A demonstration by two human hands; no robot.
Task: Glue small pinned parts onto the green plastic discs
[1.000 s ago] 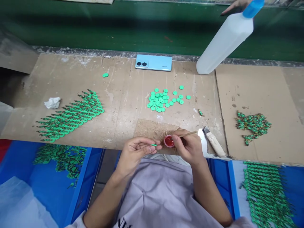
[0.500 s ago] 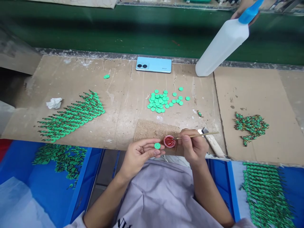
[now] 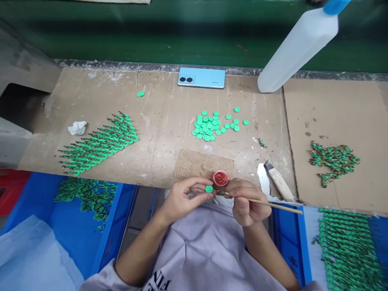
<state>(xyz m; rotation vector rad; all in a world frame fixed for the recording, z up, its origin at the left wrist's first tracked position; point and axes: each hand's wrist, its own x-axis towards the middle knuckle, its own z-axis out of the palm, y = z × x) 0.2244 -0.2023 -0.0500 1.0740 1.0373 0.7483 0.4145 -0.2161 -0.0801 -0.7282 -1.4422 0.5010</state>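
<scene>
Between the fingertips of my left hand (image 3: 189, 198) is a round green button-like disc (image 3: 209, 188), its face turned up. My right hand (image 3: 249, 201) grips a thin wooden-handled brush (image 3: 275, 205), whose tip is close to the disc; whether they touch I cannot tell. Just beyond both hands stands a small pot of red paint (image 3: 220, 178), at the edge of a rough brown pad (image 3: 197, 163). A loose pile of green discs (image 3: 207, 126) lies farther back on the cardboard-covered table (image 3: 163, 121).
Rows of green discs with dark pieces (image 3: 101, 145) lie left, near crumpled tissue (image 3: 77, 128). A phone (image 3: 201, 78) and tall white bottle (image 3: 298, 50) stand at the back. Right are a wide-bladed tool (image 3: 280, 182) and small green-and-gold pieces (image 3: 333, 159). Blue bins (image 3: 113, 226) flank me.
The brush has come out of the paint pot and down toward the green disc, its handle now slanting down to the right. The view has shifted slightly. A co-worker's hand behind the bottle has left view.
</scene>
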